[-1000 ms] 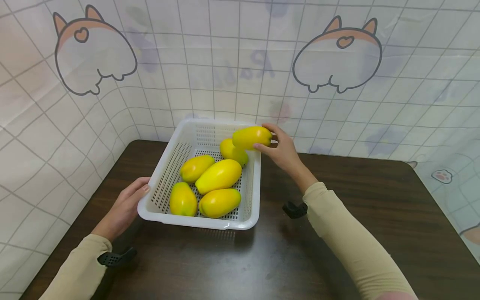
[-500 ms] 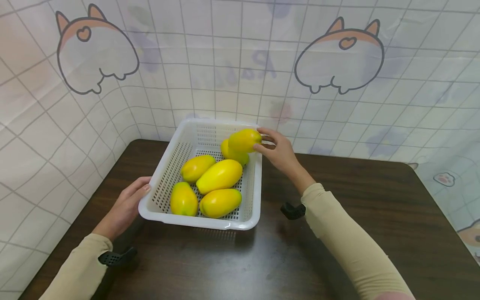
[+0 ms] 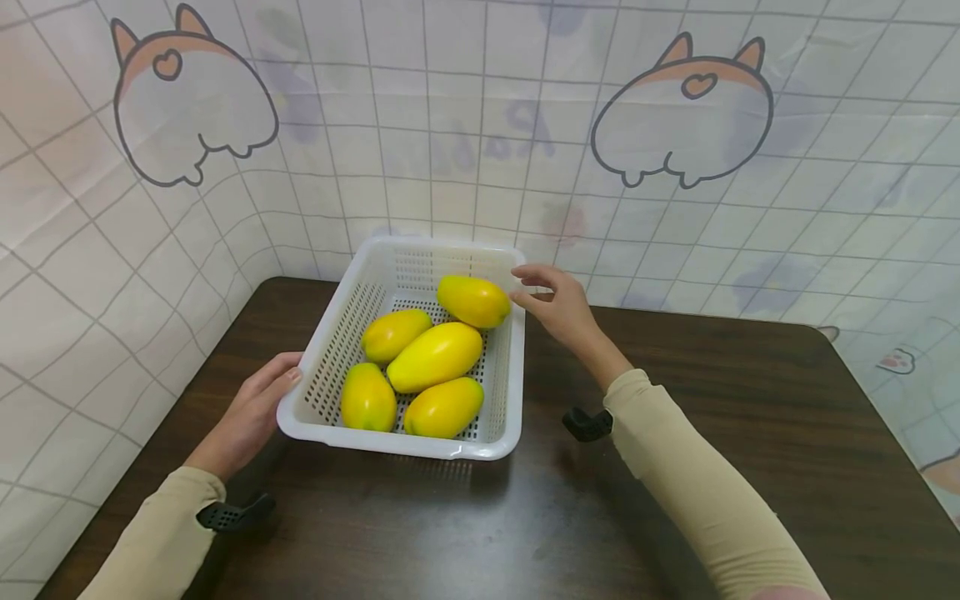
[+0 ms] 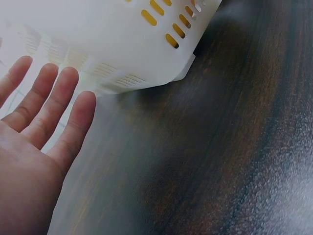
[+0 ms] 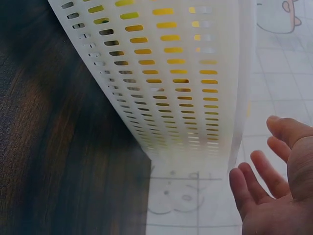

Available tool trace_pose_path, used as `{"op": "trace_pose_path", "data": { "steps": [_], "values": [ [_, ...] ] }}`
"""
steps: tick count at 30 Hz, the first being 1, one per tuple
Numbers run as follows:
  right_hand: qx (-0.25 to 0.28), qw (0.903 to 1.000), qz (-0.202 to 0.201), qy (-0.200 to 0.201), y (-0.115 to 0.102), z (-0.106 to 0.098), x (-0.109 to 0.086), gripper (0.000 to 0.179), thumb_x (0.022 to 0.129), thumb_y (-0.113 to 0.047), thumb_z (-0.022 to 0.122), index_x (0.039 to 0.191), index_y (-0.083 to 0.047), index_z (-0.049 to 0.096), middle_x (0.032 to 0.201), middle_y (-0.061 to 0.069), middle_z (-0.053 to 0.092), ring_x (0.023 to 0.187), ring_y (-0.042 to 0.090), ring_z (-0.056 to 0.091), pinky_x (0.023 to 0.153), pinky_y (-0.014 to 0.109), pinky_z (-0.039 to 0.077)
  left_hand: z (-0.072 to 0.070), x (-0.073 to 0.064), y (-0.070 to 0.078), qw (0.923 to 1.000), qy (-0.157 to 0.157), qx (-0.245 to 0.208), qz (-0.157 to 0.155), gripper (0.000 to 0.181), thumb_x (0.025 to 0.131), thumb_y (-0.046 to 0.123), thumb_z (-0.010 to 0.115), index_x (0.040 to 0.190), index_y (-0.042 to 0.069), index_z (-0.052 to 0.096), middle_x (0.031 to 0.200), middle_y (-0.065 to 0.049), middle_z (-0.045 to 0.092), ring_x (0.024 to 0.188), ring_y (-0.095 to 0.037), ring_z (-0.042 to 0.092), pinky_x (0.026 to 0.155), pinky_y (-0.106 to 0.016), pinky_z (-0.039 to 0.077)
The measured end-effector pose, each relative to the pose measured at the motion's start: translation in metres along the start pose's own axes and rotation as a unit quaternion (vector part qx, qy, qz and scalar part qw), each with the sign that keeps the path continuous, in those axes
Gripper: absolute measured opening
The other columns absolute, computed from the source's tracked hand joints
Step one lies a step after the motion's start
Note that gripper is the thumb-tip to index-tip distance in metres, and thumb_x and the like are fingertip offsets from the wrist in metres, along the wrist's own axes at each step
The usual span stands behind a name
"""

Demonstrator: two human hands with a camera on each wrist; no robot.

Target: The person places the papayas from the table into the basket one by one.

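Observation:
A white perforated plastic basket [image 3: 510,400] holds several yellow papayas [image 3: 435,358] with greenish tints. One papaya [image 3: 472,302] lies uppermost at the basket's back right, covering whatever is under it. My right hand [image 3: 558,308] is just outside the right rim beside that papaya, fingers loosely bent and holding nothing. In the right wrist view, the right hand's fingers [image 5: 266,171] are spread next to the basket's rim. My left hand [image 3: 255,408] is at the left rim. Seen from the left wrist, its straight fingers [image 4: 58,93] lie against the basket's outer side.
The basket stands on a dark brown wooden table [image 3: 675,400], towards its back left. Behind and beside the table hangs a white gridded cloth [image 3: 450,108] with cartoon animal prints. A black wrist strap [image 3: 588,423] is on the right sleeve.
My right hand has lowered a papaya into the basket's back right and let go of it. Two papayas in front have shifted slightly. The left hand stays at the rim.

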State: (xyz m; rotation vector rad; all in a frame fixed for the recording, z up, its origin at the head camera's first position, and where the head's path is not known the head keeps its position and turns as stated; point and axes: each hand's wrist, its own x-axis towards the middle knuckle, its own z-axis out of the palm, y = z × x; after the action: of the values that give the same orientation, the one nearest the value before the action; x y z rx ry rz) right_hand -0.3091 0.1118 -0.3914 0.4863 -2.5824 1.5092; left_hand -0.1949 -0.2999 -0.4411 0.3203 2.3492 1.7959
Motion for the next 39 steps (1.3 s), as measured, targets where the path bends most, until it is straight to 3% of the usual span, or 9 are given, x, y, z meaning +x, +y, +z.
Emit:
{"op": "trace_pose_path", "data": {
  "steps": [7, 13, 16, 19, 23, 32, 39],
  "values": [
    [-0.042, 0.9990, -0.015, -0.003, 0.000, 0.002, 0.000, 0.025, 0.093, -0.025, 0.065, 0.111, -0.009, 0.069, 0.125, 0.008, 0.062, 0.117, 0.026, 0.055, 0.095, 0.043, 0.050, 0.000, 0.000, -0.001, 1.0000, 0.000, -0.002, 0.007, 0.043, 0.106, 0.034, 0.034, 0.139, 0.008, 0.037, 0.123, 0.007, 0.051, 0.100, -0.007, 0.060, 0.082, -0.026, 0.054],
    [-0.123, 0.9920, -0.015, -0.025, 0.001, 0.005, -0.001, 0.028, 0.094, -0.033, 0.062, 0.099, -0.007, 0.072, 0.138, 0.007, 0.054, 0.132, 0.028, 0.044, 0.104, 0.047, 0.043, -0.001, 0.000, 0.000, 0.9999, -0.002, -0.014, 0.007, 0.041, 0.106, 0.033, 0.034, 0.139, 0.009, 0.038, 0.124, 0.006, 0.051, 0.101, -0.007, 0.060, 0.083, -0.026, 0.053],
    [-0.159, 0.9857, -0.013, -0.053, 0.001, 0.008, -0.002, 0.035, 0.095, -0.038, 0.059, 0.110, -0.009, 0.072, 0.150, 0.005, 0.042, 0.142, 0.030, 0.032, 0.114, 0.051, 0.030, 0.000, 0.000, 0.001, 0.9998, -0.003, -0.018, 0.009, 0.040, 0.106, 0.032, 0.034, 0.139, 0.010, 0.039, 0.124, 0.007, 0.051, 0.102, -0.007, 0.060, 0.083, -0.025, 0.053],
    [-0.181, 0.9786, -0.020, -0.096, 0.001, 0.011, -0.003, 0.044, 0.098, -0.042, 0.053, 0.130, -0.014, 0.062, 0.160, 0.003, 0.024, 0.150, 0.032, 0.013, 0.117, 0.058, 0.016, 0.001, 0.000, 0.001, 0.9997, -0.004, -0.020, 0.013, 0.039, 0.106, 0.030, 0.034, 0.139, 0.011, 0.040, 0.124, 0.007, 0.051, 0.101, -0.007, 0.060, 0.082, -0.025, 0.054],
    [-0.171, 0.9775, -0.011, -0.123, -0.001, 0.013, -0.005, 0.048, 0.099, -0.045, 0.047, 0.139, -0.019, 0.053, 0.164, -0.001, 0.012, 0.152, 0.031, -0.001, 0.116, 0.062, 0.009, 0.001, -0.001, 0.001, 0.9994, -0.009, -0.027, 0.020, 0.038, 0.106, 0.028, 0.034, 0.138, 0.010, 0.040, 0.123, 0.008, 0.052, 0.101, -0.007, 0.061, 0.082, -0.026, 0.054],
    [-0.146, 0.9840, 0.003, -0.103, 0.000, 0.012, -0.008, 0.047, 0.098, -0.046, 0.050, 0.137, -0.021, 0.055, 0.162, -0.001, 0.019, 0.152, 0.024, 0.003, 0.117, 0.060, 0.012, -0.001, 0.000, 0.000, 0.9995, -0.008, -0.026, 0.019, 0.037, 0.106, 0.029, 0.034, 0.138, 0.010, 0.040, 0.123, 0.008, 0.052, 0.100, -0.007, 0.061, 0.082, -0.025, 0.054],
    [-0.134, 0.9877, 0.003, -0.080, 0.001, 0.009, -0.010, 0.046, 0.097, -0.041, 0.055, 0.136, -0.017, 0.054, 0.158, 0.003, 0.030, 0.149, 0.028, 0.021, 0.116, 0.055, 0.023, -0.003, 0.000, 0.003, 0.9999, -0.003, 0.010, 0.002, 0.040, 0.105, 0.029, 0.036, 0.140, 0.010, 0.039, 0.124, 0.009, 0.051, 0.100, -0.006, 0.061, 0.082, -0.025, 0.053]
  ]
}}
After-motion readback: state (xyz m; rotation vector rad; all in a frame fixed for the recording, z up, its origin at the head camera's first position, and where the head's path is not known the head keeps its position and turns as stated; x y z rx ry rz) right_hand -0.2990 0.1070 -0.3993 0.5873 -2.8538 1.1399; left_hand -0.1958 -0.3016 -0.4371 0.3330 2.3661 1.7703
